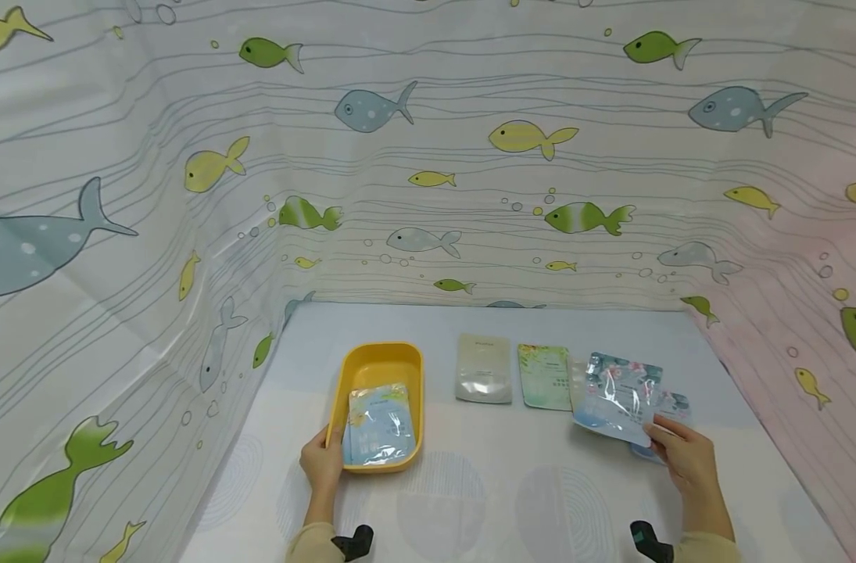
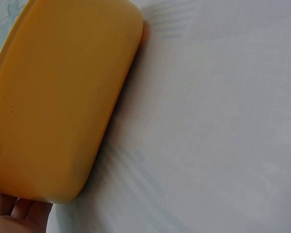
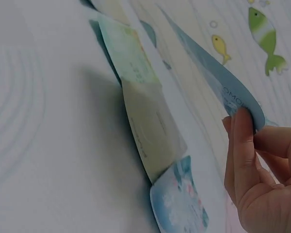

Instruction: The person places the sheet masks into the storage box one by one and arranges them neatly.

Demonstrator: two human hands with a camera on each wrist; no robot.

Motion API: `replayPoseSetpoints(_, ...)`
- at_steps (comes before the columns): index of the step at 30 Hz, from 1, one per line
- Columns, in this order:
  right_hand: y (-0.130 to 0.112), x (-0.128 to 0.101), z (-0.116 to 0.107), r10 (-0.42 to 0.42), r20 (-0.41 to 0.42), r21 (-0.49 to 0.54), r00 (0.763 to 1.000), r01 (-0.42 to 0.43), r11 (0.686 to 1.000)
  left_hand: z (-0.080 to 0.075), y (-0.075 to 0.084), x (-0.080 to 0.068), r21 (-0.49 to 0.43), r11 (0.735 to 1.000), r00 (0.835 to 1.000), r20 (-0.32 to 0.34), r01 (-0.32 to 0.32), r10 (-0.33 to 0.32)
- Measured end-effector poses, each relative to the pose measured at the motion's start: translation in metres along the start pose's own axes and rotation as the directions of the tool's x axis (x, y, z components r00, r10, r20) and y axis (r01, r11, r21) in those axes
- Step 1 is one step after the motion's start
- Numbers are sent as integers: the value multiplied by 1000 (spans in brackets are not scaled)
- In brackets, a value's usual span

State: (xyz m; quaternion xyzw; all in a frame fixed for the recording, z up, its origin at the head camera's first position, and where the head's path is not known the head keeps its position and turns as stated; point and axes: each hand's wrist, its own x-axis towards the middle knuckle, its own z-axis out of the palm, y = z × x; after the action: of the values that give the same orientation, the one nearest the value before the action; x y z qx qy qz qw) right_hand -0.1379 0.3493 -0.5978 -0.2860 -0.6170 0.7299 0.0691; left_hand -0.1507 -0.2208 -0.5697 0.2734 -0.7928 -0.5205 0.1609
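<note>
With my left hand (image 1: 322,463) I grip the near left side of a yellow plastic basin (image 1: 381,366). Light blue face-mask packets (image 1: 381,426) lie inside it. In the left wrist view, the fingers (image 2: 19,208) show at one end of the basin (image 2: 63,97). Between thumb and fingers, my right hand (image 1: 686,457) pinches the corner of a blue flowered face-mask packet (image 1: 619,395), raised and tilted. Below it, partly covered, lie a similar blue packet (image 1: 675,405) and a beige packet (image 3: 153,128). The right wrist view shows the held packet (image 3: 233,90) bending.
A green packet (image 1: 543,377) and a beige packet (image 1: 484,367) lie in a row left of the held one. The white table (image 1: 428,508) is bounded by fish-print sheeting (image 1: 470,211) at the back and both sides.
</note>
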Motion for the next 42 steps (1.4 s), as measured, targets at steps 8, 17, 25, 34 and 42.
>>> replayPoseSetpoints(8,-55,-63,65,7,111,-41,994,-3,999,0,-1,0,5,1000,1000,13,10,-10)
replayPoseSetpoints(17,-55,-68,110,-10,213,-83,977,28,996,1,-2,2,13,1000,1000,-13,-8,8)
replayPoseSetpoints(25,-46,-74,153,-38,306,-121,951,79,990,1,0,1,12,1000,1000,-10,-5,5)
replayPoseSetpoints(34,-45,-82,185,-37,346,-168,937,100,981,1,1,1,7,1000,1000,-17,-19,19)
replayPoseSetpoints(42,-42,-91,211,-25,393,-162,919,96,982,1,0,1,5,1000,1000,-12,-20,20)
